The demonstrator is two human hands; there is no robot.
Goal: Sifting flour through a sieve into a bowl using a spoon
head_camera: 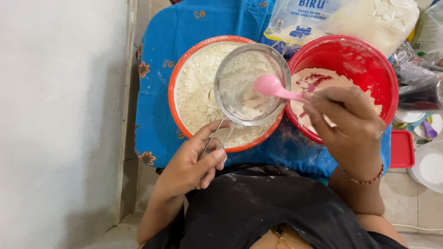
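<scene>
A metal mesh sieve (251, 85) is held by its wire handle in the left hand (194, 161), whose fingers (213, 159) are closed around the handle. The sieve is positioned over an orange-rimmed bowl (171, 97) filled with flour (196, 94); a small residue of flour is seen in the mesh.

A pink plastic spoon (272, 86) is gripped in the right hand (348, 124), the fingers closed on its handle. The spoon's bowl is placed inside the sieve, over the mesh.

A red bowl (364, 60) containing a thinner layer of flour is noted just beside the orange-rimmed bowl, on its right, partly covered by the right hand. Both bowls are set on a blue floral cloth (159, 55). A flour bag (341, 16) is recorded at the far edge of the cloth, behind the red bowl. A red lid (401, 148) is seen on the tiled floor (401, 193) off the cloth's right edge.
</scene>
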